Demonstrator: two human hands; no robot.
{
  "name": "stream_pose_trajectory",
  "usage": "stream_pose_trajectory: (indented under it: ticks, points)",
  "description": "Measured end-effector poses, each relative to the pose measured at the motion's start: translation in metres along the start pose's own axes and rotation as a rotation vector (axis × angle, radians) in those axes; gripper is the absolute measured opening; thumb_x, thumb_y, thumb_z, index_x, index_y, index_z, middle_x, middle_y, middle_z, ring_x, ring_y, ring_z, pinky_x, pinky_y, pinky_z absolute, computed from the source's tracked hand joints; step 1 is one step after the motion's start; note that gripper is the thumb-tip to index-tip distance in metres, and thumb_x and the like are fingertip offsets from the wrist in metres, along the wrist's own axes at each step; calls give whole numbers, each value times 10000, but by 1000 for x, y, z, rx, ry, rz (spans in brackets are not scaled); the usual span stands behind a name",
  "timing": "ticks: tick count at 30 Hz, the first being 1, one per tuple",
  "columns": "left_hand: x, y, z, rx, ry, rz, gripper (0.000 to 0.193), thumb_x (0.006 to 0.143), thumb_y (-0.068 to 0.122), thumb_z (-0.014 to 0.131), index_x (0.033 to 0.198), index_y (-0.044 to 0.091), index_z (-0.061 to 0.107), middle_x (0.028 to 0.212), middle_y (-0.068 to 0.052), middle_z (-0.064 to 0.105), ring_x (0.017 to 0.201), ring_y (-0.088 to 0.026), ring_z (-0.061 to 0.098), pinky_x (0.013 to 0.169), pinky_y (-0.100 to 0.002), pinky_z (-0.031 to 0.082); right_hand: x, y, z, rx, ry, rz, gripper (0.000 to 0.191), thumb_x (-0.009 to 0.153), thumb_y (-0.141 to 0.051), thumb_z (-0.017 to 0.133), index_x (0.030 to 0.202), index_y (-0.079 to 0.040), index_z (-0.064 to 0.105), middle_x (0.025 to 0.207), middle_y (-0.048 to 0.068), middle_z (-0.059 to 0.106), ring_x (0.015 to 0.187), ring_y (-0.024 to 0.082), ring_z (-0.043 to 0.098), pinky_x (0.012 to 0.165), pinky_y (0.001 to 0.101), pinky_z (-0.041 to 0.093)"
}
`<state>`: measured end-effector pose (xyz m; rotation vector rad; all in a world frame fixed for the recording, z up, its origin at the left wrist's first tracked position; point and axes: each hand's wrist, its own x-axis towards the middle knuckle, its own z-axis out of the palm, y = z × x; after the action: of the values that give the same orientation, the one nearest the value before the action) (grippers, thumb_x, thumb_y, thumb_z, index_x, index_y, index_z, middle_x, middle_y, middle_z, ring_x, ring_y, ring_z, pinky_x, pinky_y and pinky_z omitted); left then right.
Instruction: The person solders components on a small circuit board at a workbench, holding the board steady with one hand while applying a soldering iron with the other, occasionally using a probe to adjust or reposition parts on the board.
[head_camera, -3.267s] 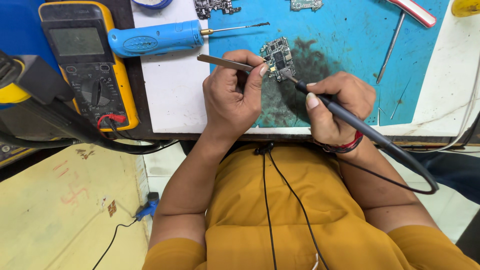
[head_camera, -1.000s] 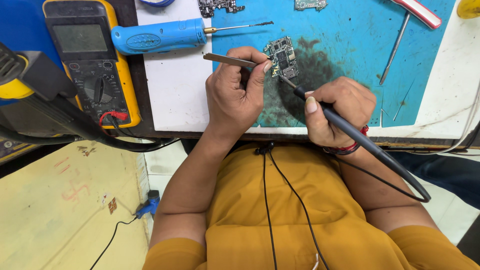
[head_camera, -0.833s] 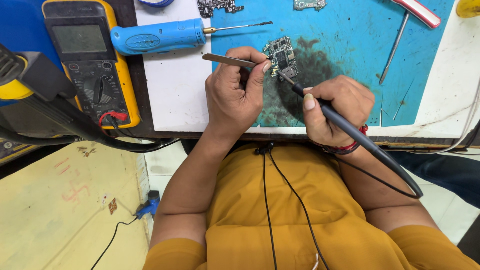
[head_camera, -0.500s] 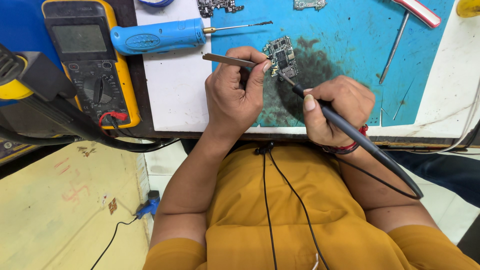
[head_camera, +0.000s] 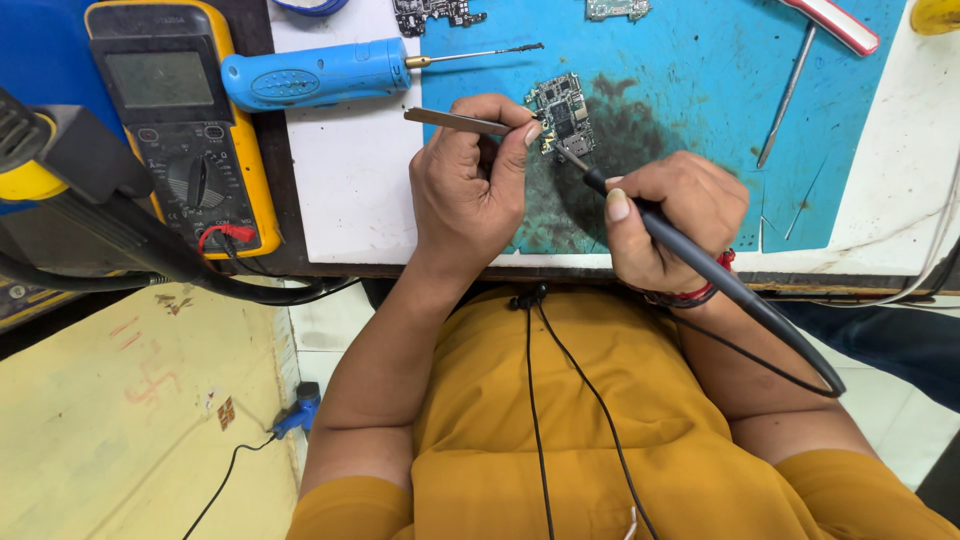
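Note:
A small green circuit board lies on the blue work mat, over a dark stained patch. My left hand grips metal tweezers whose tips reach the board's left edge. My right hand holds a black soldering iron like a pen, its tip touching the board's lower edge. The iron's cable loops down past my right forearm.
A yellow multimeter sits at the left with black leads. A blue-handled screwdriver lies above my left hand. More board pieces rest at the mat's top edge, and a red-and-white-handled tool lies at upper right.
Both hands stay at the board. The soldering iron tip has shifted only slightly along the board's lower edge; the tweezers hold their place.

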<state>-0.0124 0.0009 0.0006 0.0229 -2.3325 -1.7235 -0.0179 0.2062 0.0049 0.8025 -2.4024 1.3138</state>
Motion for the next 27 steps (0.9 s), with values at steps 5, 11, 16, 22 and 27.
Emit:
stream_pose_trajectory:
  ticks: [5, 11, 16, 22, 27]
  points:
    - [1, 0, 0, -4, -5, -10, 72, 1058, 70, 706, 1083, 60, 638, 894, 8, 696, 659, -35, 561, 582, -215, 444, 1, -1, -1, 5, -8, -2, 120, 993, -57, 681, 899, -20, 614, 809, 112, 684, 611, 261, 630, 583, 345, 471]
    - [1, -2, 0, -7, -10, 6, 71, 1060, 64, 702, 1085, 63, 636, 890, 7, 693, 639, -27, 552, 560, -207, 435, 0, -1, -1, -6, -9, 0, 116, 980, -61, 684, 895, -20, 616, 780, 106, 663, 604, 262, 625, 575, 345, 465]
    - [1, -3, 0, -5, -12, 16, 71, 1058, 60, 701, 1083, 63, 634, 881, 6, 685, 650, -32, 544, 541, -200, 427, 2, -4, -3, 21, 14, 43, 89, 1028, -73, 671, 970, -32, 617, 869, 120, 704, 651, 258, 659, 623, 337, 507]
    - [1, -1, 0, -18, -6, 9, 72, 1063, 56, 702, 1092, 51, 636, 895, 4, 689, 636, -30, 558, 561, -201, 445, 19, -10, 5, -208, -79, 60, 202, 1089, -85, 740, 1277, -51, 673, 1013, 122, 733, 856, 280, 689, 776, 362, 530]
    - [2, 1, -2, -16, -10, -1, 69, 1048, 45, 704, 1069, 45, 638, 876, 1, 685, 648, -40, 554, 578, -218, 438, 30, -17, 9, -320, -195, 40, 457, 946, -204, 828, 1303, -41, 594, 1096, 162, 648, 992, 365, 604, 882, 462, 444]
